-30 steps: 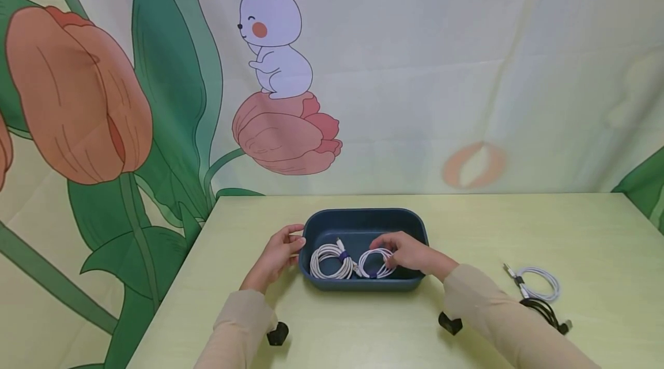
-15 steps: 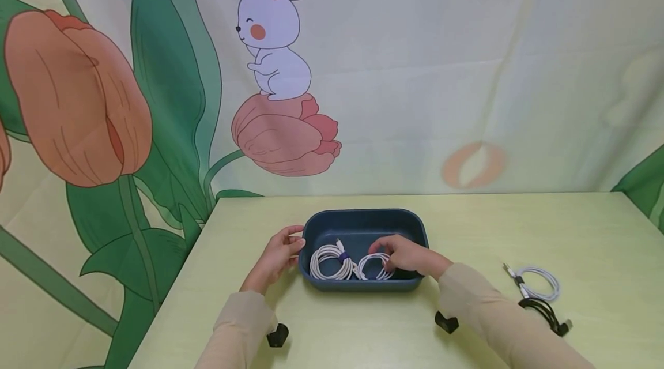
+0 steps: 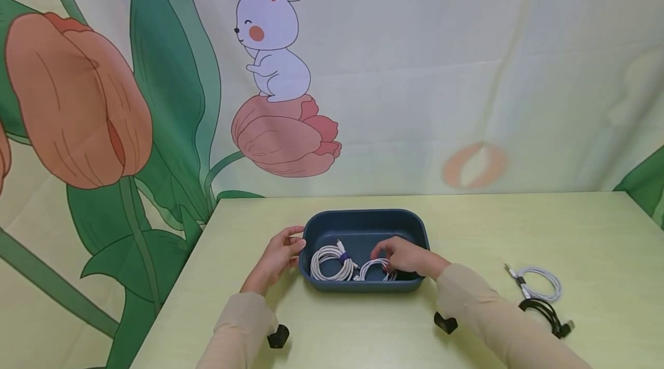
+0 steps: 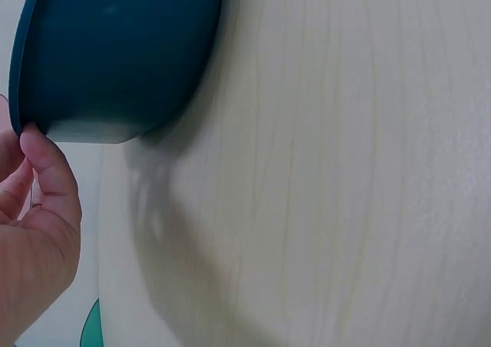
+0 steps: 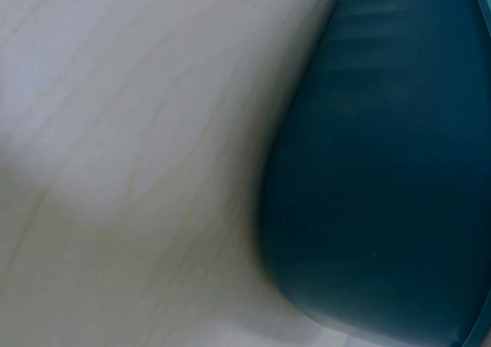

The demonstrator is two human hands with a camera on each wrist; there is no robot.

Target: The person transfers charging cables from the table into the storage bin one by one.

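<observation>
A dark blue rectangular bin [image 3: 363, 286] stands on the table. At its left end my left hand [image 3: 277, 256] holds the rim; in the left wrist view the thumb [image 4: 52, 166] meets the bin's edge. My right hand [image 3: 407, 255] reaches over the right side into the bin, its fingers on a small coiled white cable [image 3: 370, 268]. Part of that coil is hidden by the fingers and the front wall. Left of it in the bin lies a larger coiled white cable [image 3: 324, 253] with a purple tie. The right wrist view has only the bin's outer wall [image 5: 376, 170] and table.
To the right on the table [image 3: 519, 225] lie a coiled white cable [image 3: 550, 285] with a black tie and a black cable [image 3: 550, 314] just in front of it. A printed backdrop with a rabbit [image 3: 282, 72] and tulips rises behind the table.
My right hand has lowered slightly toward the front of the bin, and the small white coil sits lower behind the front wall. The left hand stays at the rim.
</observation>
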